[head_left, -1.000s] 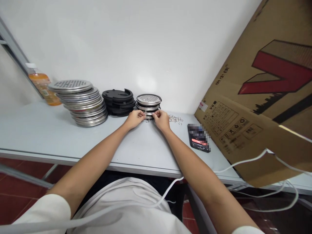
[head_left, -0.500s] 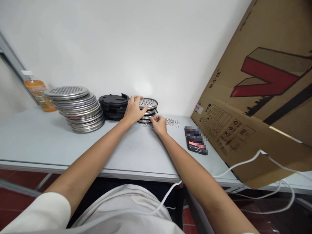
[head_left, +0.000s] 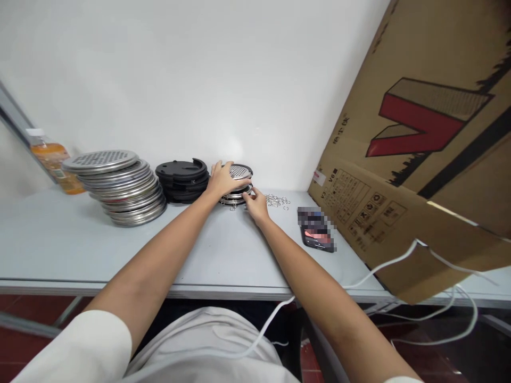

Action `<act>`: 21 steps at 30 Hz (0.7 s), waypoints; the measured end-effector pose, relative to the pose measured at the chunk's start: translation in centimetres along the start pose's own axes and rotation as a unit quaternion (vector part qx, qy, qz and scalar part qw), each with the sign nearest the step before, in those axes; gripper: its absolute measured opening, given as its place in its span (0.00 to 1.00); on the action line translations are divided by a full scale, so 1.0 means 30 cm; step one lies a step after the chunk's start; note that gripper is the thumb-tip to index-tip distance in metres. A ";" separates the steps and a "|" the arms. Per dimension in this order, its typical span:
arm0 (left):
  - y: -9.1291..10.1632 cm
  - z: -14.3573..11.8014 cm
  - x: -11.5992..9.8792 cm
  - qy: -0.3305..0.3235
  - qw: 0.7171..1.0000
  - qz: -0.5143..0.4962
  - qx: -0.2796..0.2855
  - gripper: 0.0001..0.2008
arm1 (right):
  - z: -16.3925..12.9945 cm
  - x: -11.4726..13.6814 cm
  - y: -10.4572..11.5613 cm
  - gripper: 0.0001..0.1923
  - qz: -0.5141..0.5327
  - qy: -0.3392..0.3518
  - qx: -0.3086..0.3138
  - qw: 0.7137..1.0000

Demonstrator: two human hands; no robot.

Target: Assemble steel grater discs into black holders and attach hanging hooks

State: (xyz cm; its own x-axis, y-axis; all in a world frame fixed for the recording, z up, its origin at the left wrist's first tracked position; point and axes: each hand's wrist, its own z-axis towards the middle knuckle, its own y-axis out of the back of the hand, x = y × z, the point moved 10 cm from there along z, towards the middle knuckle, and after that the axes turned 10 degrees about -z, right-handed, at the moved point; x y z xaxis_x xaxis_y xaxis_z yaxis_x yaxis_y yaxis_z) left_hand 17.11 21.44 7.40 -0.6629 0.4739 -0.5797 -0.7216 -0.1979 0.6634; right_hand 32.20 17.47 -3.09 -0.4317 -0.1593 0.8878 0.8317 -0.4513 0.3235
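Note:
A small stack of perforated metal discs (head_left: 240, 171) stands at the back of the pale table (head_left: 59, 239). My left hand (head_left: 223, 181) lies over the top disc, fingers spread across its left rim. At the stack's lower right edge, my right hand (head_left: 254, 204) pinches the edge of a lower disc. A small wire ring (head_left: 231, 205) dangles at the stack's base. Loose metal rings (head_left: 276, 200) lie scattered just right of my right hand.
A stack of black plastic lids (head_left: 182, 180) and a taller stack of large metal discs (head_left: 115, 186) stand to the left, with an orange drink bottle (head_left: 51, 159) beyond. A phone (head_left: 317, 230) lies right. A big cardboard box (head_left: 431, 159) leans over the table's right end; white cables (head_left: 383, 268) hang off the front edge.
My left hand rose from the stack's base, where both hands pinched a ring, and settled on the top disc. My right hand stayed low at the stack. The view shifted slightly right.

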 end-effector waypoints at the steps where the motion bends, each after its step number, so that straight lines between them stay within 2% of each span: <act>1: -0.006 -0.002 0.000 -0.009 1.000 0.005 0.004 0.49 | 0.000 0.002 -0.002 0.19 -0.001 0.004 0.004 1.000; 6: -0.026 -0.028 -0.014 -0.072 0.997 0.006 0.016 0.40 | 0.001 -0.001 -0.003 0.16 -0.002 0.003 0.006 1.000; 9: -0.026 -0.038 -0.010 -0.084 0.996 0.007 0.015 0.35 | 0.002 -0.001 -0.004 0.16 -0.005 0.003 0.006 1.000; 21: -0.037 -0.050 -0.031 -0.125 0.992 0.016 0.024 0.32 | -0.005 0.004 0.005 0.21 -0.012 -0.003 0.002 1.000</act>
State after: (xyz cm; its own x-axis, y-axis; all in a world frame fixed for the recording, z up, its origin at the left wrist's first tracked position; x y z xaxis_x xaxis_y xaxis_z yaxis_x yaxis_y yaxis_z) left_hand 18.24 19.95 6.49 -0.6113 0.6669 -0.4261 -0.6863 -0.1786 0.7050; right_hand 32.24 17.26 -2.99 -0.4504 -0.1436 0.8812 0.8221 -0.4516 0.3466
